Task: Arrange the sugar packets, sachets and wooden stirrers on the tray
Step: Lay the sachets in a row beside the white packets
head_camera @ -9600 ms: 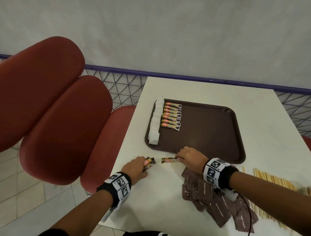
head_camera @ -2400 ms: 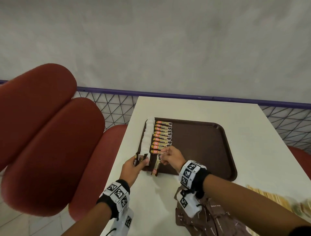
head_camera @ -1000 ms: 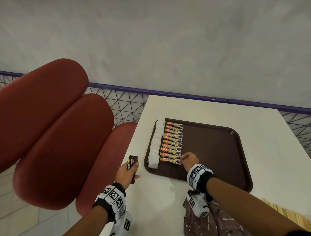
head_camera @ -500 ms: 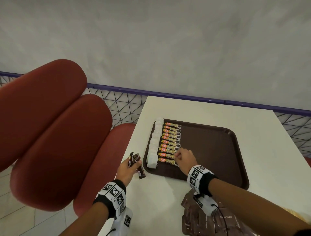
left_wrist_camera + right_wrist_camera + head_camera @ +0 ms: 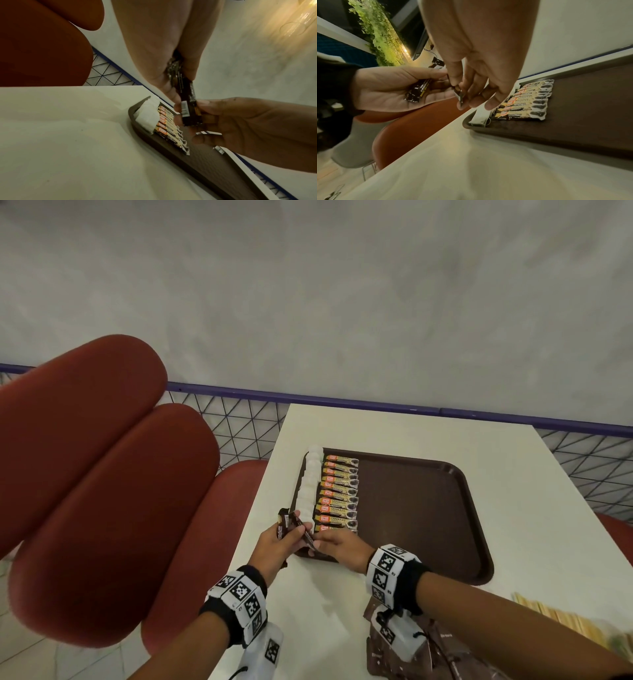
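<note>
One dark brown rectangular plastic tray [image 5: 428,508] is set on the white surface [image 5: 394,433]. Along its left edge a column of white paper sugar packets [image 5: 310,484] is laid; their number cannot be told. Just beside it, ten orange-and-cream coffee stick sachets [image 5: 339,494] are laid in one column, touching side by side. The word "GRANULES" can be read on several; the brand mark is too small to read.

A small bundle of dark stick sachets [image 5: 418,92] is held in the left hand [image 5: 274,546], with fingers curled round it, at the tray's near left corner. How many are in the bundle cannot be told. One dark sachet [image 5: 187,106] of that bundle is pinched at its end by thumb and fingers of the right hand [image 5: 342,546].

A heap of dark brown sachets [image 5: 442,652] and a row of pale wooden stirrers [image 5: 561,618] are lying on the surface near its front edge, off the tray.
</note>
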### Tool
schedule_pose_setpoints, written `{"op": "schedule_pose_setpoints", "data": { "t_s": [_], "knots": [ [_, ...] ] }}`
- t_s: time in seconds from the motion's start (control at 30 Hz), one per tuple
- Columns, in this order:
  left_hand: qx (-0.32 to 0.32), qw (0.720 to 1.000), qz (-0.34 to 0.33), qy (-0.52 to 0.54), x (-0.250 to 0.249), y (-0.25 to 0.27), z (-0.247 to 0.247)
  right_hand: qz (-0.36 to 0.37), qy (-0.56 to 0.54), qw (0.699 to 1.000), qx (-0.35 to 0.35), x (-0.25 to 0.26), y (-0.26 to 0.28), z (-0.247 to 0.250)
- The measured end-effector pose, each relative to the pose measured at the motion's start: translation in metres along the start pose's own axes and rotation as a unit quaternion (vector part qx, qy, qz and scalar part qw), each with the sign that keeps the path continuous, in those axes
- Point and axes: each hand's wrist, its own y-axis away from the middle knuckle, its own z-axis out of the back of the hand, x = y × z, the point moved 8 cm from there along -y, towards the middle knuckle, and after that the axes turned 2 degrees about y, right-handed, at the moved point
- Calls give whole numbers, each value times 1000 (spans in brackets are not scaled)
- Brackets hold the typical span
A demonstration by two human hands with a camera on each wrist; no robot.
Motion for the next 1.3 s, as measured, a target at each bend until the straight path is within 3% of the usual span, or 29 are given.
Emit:
{"op": "schedule_pose_setpoints", "data": {
  "t_s": [0.17, 0.27, 0.37, 0.53, 0.73, 0.9, 1.0, 1.13, 1.3],
  "knots": [
    [6, 1000, 8, -28, 2, 2, 9, -16, -22, 997, -75, -9, 1, 13],
    [-26, 998, 16, -47, 6, 0, 22, -16, 24, 990, -138, -11, 1, 25],
    [-48, 997, 20, -58, 8, -3, 31, -10, 58, 986, -158, -13, 1, 30],
    [-64, 994, 8, -84, 5, -4, 33, -3, 94, 984, -151, -13, 2, 27],
    [-48, 988, -3, -145, 3, -4, 24, 73, 207, 970, -109, 12, 1, 21],
    [-28, 984, -8, -177, 2, -5, 9, 86, 166, 980, -68, 23, -9, 11],
    [-51, 984, -6, -171, 0, -5, 15, 58, 130, 981, -134, 14, -9, 29],
    [-121, 980, 4, -157, 1, -5, 39, -32, -3, 971, -236, -17, 2, 67],
    [-165, 975, 9, -148, 3, -4, 58, -97, -127, 948, -276, -57, 10, 77]
  ]
}}
